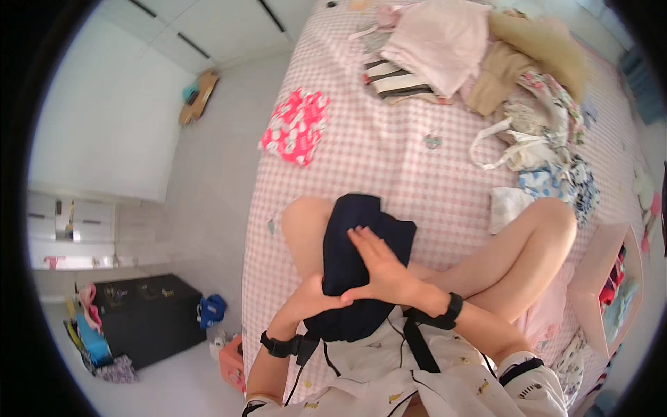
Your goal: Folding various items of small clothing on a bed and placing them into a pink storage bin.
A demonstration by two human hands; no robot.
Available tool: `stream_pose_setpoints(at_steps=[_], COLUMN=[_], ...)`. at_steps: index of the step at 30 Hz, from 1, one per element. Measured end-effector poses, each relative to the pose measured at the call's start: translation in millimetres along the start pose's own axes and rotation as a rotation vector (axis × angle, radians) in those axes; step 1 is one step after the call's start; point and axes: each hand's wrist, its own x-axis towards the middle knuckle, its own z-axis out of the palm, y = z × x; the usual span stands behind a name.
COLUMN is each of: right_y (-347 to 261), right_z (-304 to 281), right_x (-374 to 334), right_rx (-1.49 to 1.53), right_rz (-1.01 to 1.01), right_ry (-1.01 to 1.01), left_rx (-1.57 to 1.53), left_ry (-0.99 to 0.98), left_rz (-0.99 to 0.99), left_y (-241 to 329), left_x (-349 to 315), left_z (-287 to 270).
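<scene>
A dark navy folded piece of clothing (345,240) lies across my lap; its exact kind does not show. My left hand (306,304) grips its near left edge, the thumb on top and the other fingers hidden by the cloth. Flat on its upper side rests my right hand (381,270), with the fingers stretched out and the thumb reaching toward my left thumb. Black bands circle both wrists.
I sit cross-legged on a bed with a pink checked sheet (389,149). A pink patterned cloth (299,128) lies far left, and piled clothes (441,42) lie at the far right. A pink box (590,292) holding clothes stands at right. Leftward on the floor is a black chest (149,316).
</scene>
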Motion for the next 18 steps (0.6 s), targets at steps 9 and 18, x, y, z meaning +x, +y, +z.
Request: stream_pose_setpoints(at_steps=[9,18], right_y=[2.3,-32.6], right_z=[-78.3,-295.1], right_x=[-28.4,-230.1], right_rx=[0.594,0.371], right_rz=[0.114,0.392], right_ry=[-0.046,1.274], left_rx=[0.452,0.111], left_ry=[0.099,0.201], left_rz=[0.493,0.569], left_y=[48.0,143.9], left_x=[49.4,103.5], left_z=[28.6,57.3])
